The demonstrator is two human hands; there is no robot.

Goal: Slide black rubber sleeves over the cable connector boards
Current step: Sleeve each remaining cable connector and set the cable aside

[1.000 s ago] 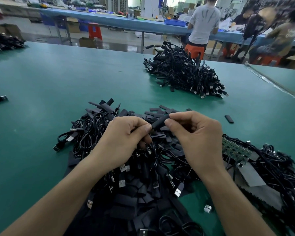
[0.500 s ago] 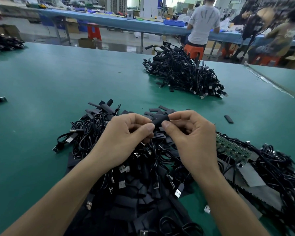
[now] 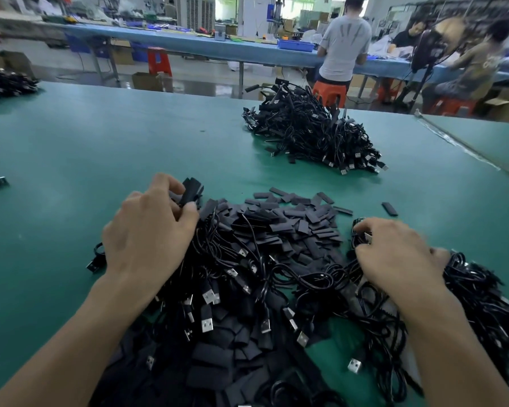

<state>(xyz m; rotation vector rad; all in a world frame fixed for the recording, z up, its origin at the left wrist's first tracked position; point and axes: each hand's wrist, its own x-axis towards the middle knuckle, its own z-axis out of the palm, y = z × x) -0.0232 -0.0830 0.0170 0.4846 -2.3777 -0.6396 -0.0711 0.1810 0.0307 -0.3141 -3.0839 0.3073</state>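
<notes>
Black rubber sleeves [image 3: 300, 218] lie heaped with the cables [image 3: 247, 274] by the near edge of the desk [image 3: 100, 148]. They look light, soft and easily flattened, so each is probably best taken by its long edges, leaving the mouth open. The left hand [image 3: 150, 239] pinches one sleeve [image 3: 192, 190] between thumb and fingers [image 3: 165, 182] at the heap's far-left side. The right hand [image 3: 394, 254] curls into the cables towards the right edge and seems to grip one. No connector board shows there.
</notes>
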